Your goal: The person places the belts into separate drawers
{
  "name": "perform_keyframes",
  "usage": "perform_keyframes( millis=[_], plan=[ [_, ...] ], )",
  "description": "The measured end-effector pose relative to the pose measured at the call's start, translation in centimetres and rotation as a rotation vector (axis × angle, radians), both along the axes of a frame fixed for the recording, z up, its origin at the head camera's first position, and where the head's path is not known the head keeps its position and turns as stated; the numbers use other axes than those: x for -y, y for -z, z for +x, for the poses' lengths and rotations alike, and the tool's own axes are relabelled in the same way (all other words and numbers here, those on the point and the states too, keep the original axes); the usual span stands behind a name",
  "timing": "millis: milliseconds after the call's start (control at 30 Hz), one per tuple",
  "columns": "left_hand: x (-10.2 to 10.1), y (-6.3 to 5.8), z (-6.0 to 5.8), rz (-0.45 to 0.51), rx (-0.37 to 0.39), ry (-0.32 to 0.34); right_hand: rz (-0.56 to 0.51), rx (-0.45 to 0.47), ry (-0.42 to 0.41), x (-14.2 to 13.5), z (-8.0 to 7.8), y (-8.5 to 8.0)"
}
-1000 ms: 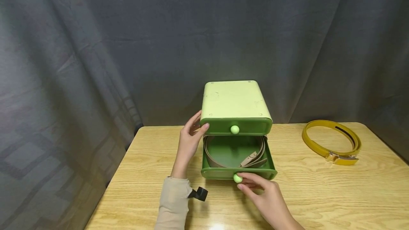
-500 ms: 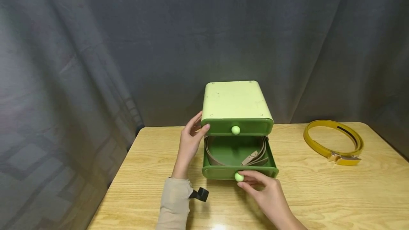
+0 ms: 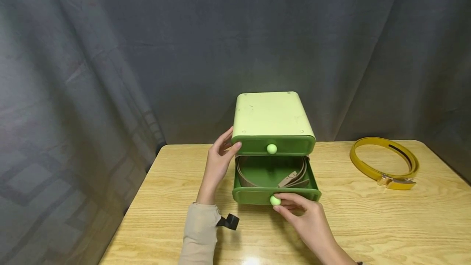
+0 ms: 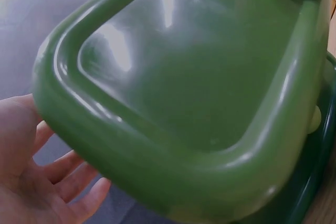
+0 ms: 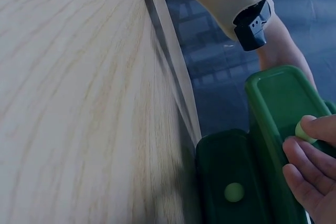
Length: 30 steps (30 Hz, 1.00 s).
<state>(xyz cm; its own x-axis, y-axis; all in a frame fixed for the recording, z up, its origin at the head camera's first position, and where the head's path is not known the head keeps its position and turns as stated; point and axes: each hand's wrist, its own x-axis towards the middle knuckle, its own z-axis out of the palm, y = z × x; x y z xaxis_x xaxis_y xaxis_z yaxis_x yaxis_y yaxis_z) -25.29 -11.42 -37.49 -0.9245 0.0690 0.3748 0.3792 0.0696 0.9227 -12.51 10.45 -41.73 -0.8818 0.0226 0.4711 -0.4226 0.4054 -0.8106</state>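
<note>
A small chest of drawers has a pale green top and dark green drawer fronts. Its middle drawer is pulled out, with a coiled taupe belt inside. My right hand pinches this drawer's round light-green knob between thumb and fingers. At the chest's left side, my left hand rests with its thumb on the top drawer's front corner. The left wrist view shows the fingers of that hand extended, partly behind the green front.
A coiled yellow belt with a gold buckle lies on the wooden table to the right. Under the pulled-out drawer, a shaded bottom drawer is pushed in. A grey curtain hangs behind the table.
The middle drawer has slid slightly inward, with my right hand moving along on its knob. My left hand keeps its place on the chest.
</note>
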Motion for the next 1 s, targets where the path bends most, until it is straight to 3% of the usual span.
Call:
perform_keyframes(
  millis=[1000],
  plan=[
    [0.3,0.1,-0.1,0.002,0.007,0.021,0.013,-0.018,-0.012,-0.3,-1.5,-0.4]
  ],
)
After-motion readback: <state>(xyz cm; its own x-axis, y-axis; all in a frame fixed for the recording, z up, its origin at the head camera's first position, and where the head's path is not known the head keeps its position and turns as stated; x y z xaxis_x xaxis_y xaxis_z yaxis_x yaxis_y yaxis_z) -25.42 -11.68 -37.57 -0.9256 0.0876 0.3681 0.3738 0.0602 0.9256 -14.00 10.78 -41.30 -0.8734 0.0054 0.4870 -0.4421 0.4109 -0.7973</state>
